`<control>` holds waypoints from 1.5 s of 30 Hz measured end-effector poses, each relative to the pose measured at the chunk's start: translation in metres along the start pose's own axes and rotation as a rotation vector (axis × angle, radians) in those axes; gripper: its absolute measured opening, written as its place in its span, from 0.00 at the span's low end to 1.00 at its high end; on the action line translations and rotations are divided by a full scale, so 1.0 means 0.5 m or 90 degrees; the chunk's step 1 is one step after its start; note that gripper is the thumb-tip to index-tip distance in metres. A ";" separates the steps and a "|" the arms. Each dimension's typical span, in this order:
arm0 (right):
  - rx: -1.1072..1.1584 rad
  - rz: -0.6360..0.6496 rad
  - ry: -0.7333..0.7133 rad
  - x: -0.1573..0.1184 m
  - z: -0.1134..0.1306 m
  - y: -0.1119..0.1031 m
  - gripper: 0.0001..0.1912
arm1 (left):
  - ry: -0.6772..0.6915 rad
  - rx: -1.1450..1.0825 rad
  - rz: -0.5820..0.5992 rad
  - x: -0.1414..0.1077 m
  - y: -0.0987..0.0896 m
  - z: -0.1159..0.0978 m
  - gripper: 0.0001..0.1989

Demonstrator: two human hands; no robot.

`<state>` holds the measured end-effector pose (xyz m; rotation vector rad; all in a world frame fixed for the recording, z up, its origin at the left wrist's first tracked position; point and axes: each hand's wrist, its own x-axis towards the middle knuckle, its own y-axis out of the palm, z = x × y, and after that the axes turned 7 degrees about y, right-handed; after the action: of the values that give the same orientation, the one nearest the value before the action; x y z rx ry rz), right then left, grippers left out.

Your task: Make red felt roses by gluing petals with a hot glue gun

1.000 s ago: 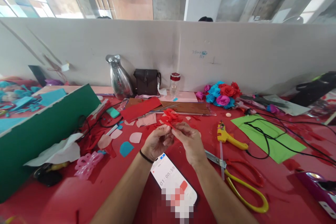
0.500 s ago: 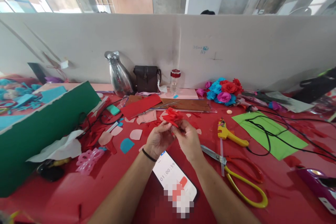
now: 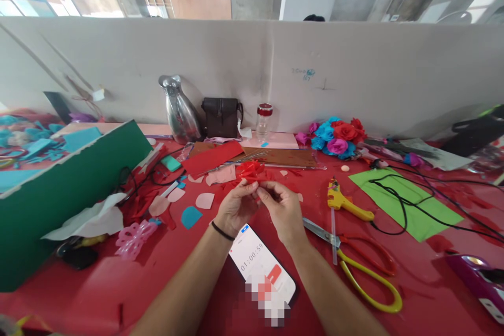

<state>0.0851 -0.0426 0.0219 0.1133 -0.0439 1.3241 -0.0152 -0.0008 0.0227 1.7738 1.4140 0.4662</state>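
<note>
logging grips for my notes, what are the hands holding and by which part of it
The left hand and right hand together hold a red petalled piece by its near edge; the exact grip spot is hidden.

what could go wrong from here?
1. Left hand and right hand pinch a thin, papery red flower; too firm a grip might crease or tear it.
2. If dropped, it could be hard to spot on the red tabletop among small red scraps.
3. Metal scissors with red and yellow handles lie beside the right forearm; an outward sweep might knock them.
</note>
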 end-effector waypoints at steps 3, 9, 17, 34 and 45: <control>-0.069 -0.071 -0.052 -0.008 -0.001 0.003 0.09 | 0.086 0.044 -0.015 -0.003 0.005 0.000 0.16; -0.208 -0.156 -0.160 -0.017 -0.002 0.005 0.10 | 0.086 0.071 -0.039 -0.006 0.004 0.006 0.18; 0.024 -0.057 -0.013 -0.009 -0.009 0.014 0.09 | 0.012 0.020 0.055 -0.006 0.001 0.003 0.13; -0.127 -0.110 -0.178 -0.020 -0.021 0.009 0.08 | 0.202 0.048 0.045 -0.012 0.010 0.010 0.11; -0.166 -0.173 -0.207 -0.020 -0.026 0.010 0.07 | 0.273 0.061 -0.028 -0.018 0.018 0.023 0.07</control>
<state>0.0773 -0.0496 0.0083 0.1077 -0.4598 1.0084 -0.0038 -0.0139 0.0244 1.7817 1.7903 0.8034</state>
